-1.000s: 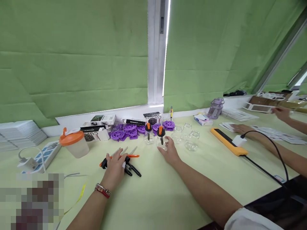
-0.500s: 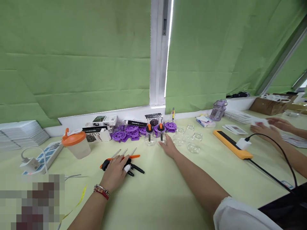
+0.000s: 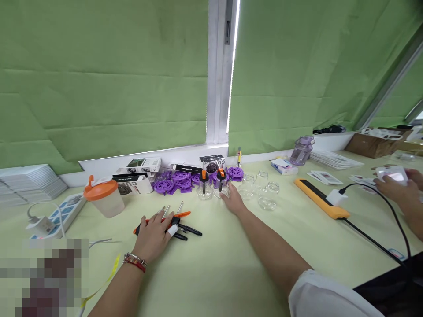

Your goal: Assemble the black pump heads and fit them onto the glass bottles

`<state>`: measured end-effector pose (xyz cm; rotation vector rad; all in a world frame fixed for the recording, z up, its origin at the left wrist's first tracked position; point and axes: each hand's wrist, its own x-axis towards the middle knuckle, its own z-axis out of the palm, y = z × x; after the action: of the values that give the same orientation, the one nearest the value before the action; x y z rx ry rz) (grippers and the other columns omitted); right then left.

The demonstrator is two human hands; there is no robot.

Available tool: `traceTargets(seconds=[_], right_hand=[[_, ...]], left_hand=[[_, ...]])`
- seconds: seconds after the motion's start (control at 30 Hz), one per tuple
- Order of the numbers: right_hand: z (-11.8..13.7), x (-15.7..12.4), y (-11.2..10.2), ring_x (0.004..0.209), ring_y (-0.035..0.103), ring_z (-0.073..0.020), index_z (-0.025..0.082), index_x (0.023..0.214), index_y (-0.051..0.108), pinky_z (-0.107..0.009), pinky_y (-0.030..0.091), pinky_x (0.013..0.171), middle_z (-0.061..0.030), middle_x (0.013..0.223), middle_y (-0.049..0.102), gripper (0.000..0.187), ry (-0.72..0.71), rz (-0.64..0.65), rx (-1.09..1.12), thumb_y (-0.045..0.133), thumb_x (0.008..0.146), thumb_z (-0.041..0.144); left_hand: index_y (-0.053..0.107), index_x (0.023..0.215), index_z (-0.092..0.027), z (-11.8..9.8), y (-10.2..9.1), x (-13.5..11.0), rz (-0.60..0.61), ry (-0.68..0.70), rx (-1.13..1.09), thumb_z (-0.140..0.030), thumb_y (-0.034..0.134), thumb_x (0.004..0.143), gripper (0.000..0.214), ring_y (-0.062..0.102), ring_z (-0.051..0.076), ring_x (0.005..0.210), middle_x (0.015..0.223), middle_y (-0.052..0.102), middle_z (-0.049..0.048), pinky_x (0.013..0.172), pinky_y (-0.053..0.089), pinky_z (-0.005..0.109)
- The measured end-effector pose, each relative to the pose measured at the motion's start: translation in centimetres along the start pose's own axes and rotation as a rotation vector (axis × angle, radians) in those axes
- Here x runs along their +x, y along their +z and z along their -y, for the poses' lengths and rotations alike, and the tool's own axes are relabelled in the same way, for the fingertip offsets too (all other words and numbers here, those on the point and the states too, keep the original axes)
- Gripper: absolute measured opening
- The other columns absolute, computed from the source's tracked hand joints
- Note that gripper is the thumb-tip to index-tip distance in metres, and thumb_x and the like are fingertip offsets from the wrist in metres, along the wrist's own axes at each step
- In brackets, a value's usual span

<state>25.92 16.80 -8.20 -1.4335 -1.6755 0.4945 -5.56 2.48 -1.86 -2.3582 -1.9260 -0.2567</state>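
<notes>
My left hand (image 3: 152, 233) lies fingers-spread on a small bundle of black and orange hand tools with metal rods (image 3: 185, 229) on the pale green table (image 3: 211, 264). One of its fingers is wrapped in white tape. My right hand (image 3: 233, 200) is stretched forward with its fingers extended. Its fingertips touch the base of a clear glass jar with an orange and black cap (image 3: 220, 185). A second capped jar (image 3: 204, 187) stands just to the left.
Several bare glass jars (image 3: 266, 196) stand right of my hand, purple discs (image 3: 180, 181) and small boxes (image 3: 139, 171) behind. An orange-lidded cup (image 3: 101, 198) and power strip (image 3: 59, 211) sit left. A yellow bar device (image 3: 320, 198) with a black cable and another person's hands (image 3: 396, 185) are right.
My right hand has reached further forward to the capped jar. My left hand has slid a little left over the tools. The other person's hands have moved right and picked up a white item.
</notes>
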Motion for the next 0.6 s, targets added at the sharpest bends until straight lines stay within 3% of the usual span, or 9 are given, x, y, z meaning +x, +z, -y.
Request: traceTargets(seconds=[0.17, 0.27, 0.4, 0.6], right_hand=[[1.7, -1.8, -0.8, 0.129, 0.036, -0.0302, 0.013, 0.134, 0.041, -0.051, 0.026, 0.110, -0.0176, 0.133, 0.046, 0.053, -0.225, -0.199, -0.188, 0.047, 0.083, 0.028], [2.7, -2.3, -1.7, 0.133, 0.028, -0.0310, 0.014, 0.133, 0.039, -0.054, 0.020, 0.110, -0.0180, 0.138, 0.038, 0.053, -0.301, -0.368, -0.286, 0.046, 0.081, 0.024], [2.4, -2.0, -2.6, 0.139, 0.013, -0.0335, 0.011, 0.140, 0.021, -0.057, 0.013, 0.110, -0.0209, 0.148, 0.017, 0.068, -0.213, -0.557, -0.315, 0.048, 0.079, 0.027], [0.1, -1.0, -3.0, 0.138, 0.014, -0.0362, 0.004, 0.141, 0.007, -0.054, 0.016, 0.111, -0.0254, 0.146, 0.020, 0.088, 0.033, -0.567, -0.189, 0.055, 0.073, 0.032]], left_hand=[[0.040, 0.141, -0.023, -0.6, -0.3, -0.2, 0.028, -0.013, 0.043, -0.043, 0.034, 0.091, 0.054, 0.042, 0.035, 0.127, 0.141, 0.045, 0.0178, 0.098, 0.027, 0.059], [0.033, 0.144, -0.025, -0.5, -0.1, -0.3, 0.003, 0.020, 0.014, -0.043, 0.035, 0.091, 0.056, 0.035, 0.034, 0.132, 0.145, 0.041, 0.0164, 0.101, 0.023, 0.060], [0.037, 0.142, -0.029, -0.5, 0.0, -0.4, 0.019, 0.051, 0.000, -0.041, 0.036, 0.090, 0.053, 0.031, 0.037, 0.134, 0.147, 0.037, 0.0154, 0.097, 0.026, 0.061], [0.044, 0.137, -0.028, -0.9, -0.9, -0.6, 0.111, 0.006, 0.007, -0.039, 0.033, 0.089, 0.050, 0.044, 0.035, 0.123, 0.137, 0.049, 0.0151, 0.093, 0.032, 0.056]])
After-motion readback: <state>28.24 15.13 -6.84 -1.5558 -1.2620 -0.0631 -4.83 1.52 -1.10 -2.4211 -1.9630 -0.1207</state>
